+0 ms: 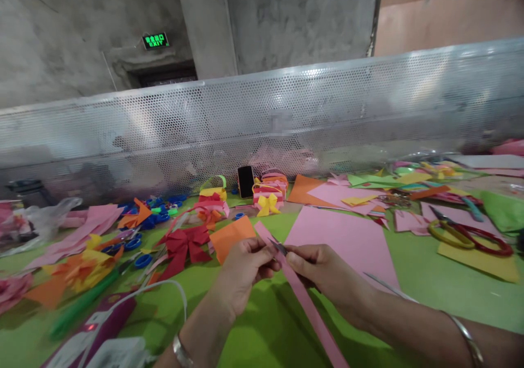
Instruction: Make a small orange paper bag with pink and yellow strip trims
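Note:
Over the middle of the green table, my left hand point(251, 267) pinches the upper part of a long pink paper strip point(309, 308). My right hand point(327, 272) is closed beside it, gripping a small tool with a dark pointed blade point(278, 246). The blade's tip lies across the strip by my left fingers; the tool's handle is hidden in my right hand. The strip's lower end hangs toward me. Behind my hands lie an orange paper square point(233, 237) and a large pink paper sheet point(344, 237). A thin grey metal tool point(387, 285) shows partly behind my right forearm.
Red-and-yellow-handled scissors point(470, 237) lie at right. A purple power strip point(110, 319) with a white cable sits front left. Red point(188, 245) and orange paper bows, blue rings and scraps cover the left. A phone point(245, 182) stands before a perforated metal panel point(229, 122).

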`<act>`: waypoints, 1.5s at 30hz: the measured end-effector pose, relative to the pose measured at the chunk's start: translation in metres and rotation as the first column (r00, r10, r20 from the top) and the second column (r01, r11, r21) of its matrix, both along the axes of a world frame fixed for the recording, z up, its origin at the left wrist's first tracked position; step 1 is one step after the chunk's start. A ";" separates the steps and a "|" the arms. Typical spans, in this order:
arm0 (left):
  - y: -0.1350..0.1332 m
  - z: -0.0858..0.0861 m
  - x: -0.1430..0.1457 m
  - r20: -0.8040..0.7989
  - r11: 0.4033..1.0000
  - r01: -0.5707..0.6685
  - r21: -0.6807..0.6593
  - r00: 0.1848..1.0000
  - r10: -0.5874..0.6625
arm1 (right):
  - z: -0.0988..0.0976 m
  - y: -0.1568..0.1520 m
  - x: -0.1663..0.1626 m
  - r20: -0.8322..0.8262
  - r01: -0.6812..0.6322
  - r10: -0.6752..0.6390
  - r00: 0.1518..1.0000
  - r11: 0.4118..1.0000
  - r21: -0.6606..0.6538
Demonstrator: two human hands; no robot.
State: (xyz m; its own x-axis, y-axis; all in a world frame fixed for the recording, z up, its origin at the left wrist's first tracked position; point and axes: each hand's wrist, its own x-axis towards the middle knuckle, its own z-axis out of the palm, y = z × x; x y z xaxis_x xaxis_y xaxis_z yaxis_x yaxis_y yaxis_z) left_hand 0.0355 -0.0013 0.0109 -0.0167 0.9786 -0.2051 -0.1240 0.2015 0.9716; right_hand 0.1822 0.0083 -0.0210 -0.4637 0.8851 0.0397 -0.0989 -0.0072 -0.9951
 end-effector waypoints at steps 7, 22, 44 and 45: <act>0.001 -0.002 -0.002 0.000 1.000 0.009 0.008 1.000 -0.009 | 0.004 -0.003 -0.001 -0.011 0.008 -0.008 1.000 1.000 -0.009; -0.002 0.001 0.001 -0.034 1.000 0.008 -0.009 0.999 -0.008 | 0.003 -0.001 0.000 -0.034 0.001 -0.003 0.999 0.998 -0.059; -0.002 0.000 0.002 0.011 0.999 0.032 -0.003 0.999 -0.031 | -0.001 0.000 -0.001 0.003 0.024 -0.024 1.000 0.999 -0.037; -0.002 0.000 0.002 0.019 1.000 0.031 -0.006 0.999 -0.030 | -0.001 0.000 -0.001 0.000 0.022 -0.022 1.000 0.999 -0.042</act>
